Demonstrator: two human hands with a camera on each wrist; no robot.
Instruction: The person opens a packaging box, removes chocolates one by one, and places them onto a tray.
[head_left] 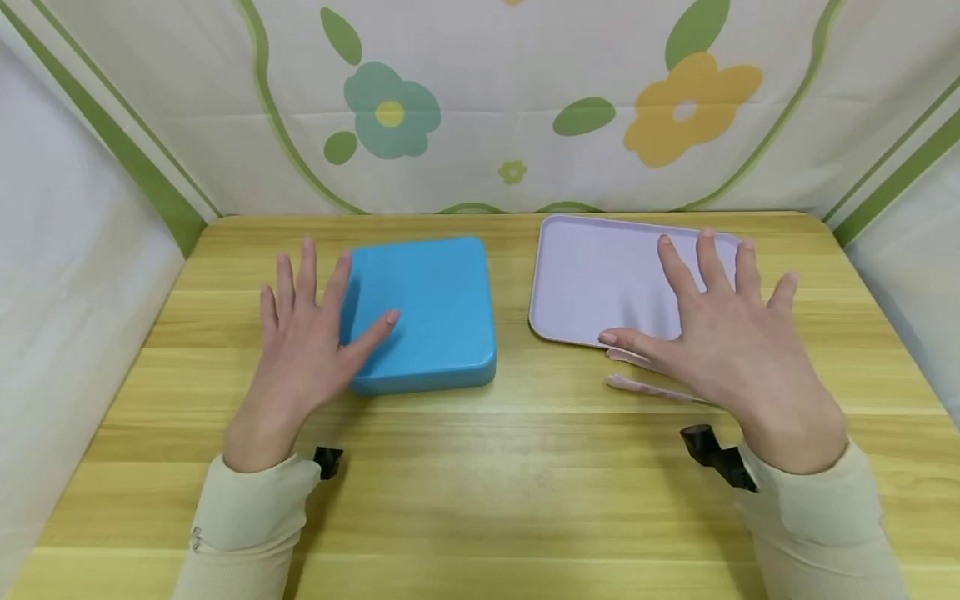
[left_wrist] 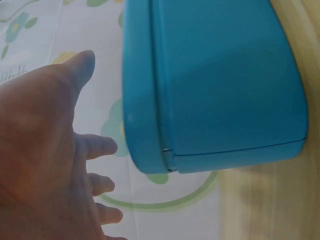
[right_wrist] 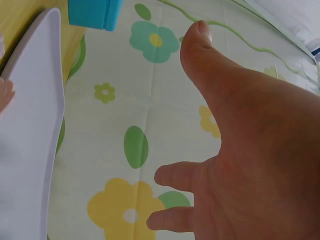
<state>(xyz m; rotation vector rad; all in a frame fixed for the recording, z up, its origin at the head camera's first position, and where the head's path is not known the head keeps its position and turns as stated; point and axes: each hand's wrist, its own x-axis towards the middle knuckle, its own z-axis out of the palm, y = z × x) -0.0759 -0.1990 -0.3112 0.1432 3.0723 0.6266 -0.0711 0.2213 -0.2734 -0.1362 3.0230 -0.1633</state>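
My left hand (head_left: 300, 354) hovers with fingers spread over the left edge of a blue box (head_left: 427, 308) with rounded corners. In the left wrist view the box (left_wrist: 225, 85) shows a seam below its lid, and the hand (left_wrist: 40, 145) is apart from it. The right hand (head_left: 738, 350), fingers also spread, is above the right part of a pale purple tray (head_left: 585, 283). Beneath its thumb and palm lie two slim utensils with pale pink ends; the nearer utensil (head_left: 637, 385) has a metal shaft, and the hand hides the rest of both. Neither hand holds anything.
The wooden table (head_left: 480, 500) ends at the back against a white curtain (head_left: 487, 108) with flower prints. White cloth walls stand on the left and right. Black camera mounts stick out at both cuffs, one mount (head_left: 716, 457) beside the right wrist.
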